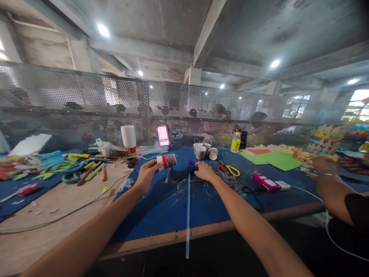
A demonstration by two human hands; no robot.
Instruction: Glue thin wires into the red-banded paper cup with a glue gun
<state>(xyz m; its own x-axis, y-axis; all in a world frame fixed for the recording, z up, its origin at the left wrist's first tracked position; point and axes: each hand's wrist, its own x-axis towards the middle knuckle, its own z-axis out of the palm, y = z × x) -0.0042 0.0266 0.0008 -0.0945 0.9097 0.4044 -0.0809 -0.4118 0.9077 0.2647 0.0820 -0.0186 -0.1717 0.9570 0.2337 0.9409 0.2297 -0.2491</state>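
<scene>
Pinching the cord-wrapped paper cup over the bench, the left hand has its uncorded end — likely light, crushable, best held softly there; the right hand grips a blue glue gun.

Here's the small white paper cup with a red band, smooth on the red, rough and matt where grey cord rings it. Over to the dark-blue glue gun, plastic by its look, and a long pale translucent stick, smooth and waxy. Underneath, a blue cloth-like cover, flat matt, then a raw wooden table edge. And there's shine on the boxy magenta device, glossy plastic! Bright green sheets, matt paper; behind, a grey perforated panel, metallic, dull-sheened.
</scene>
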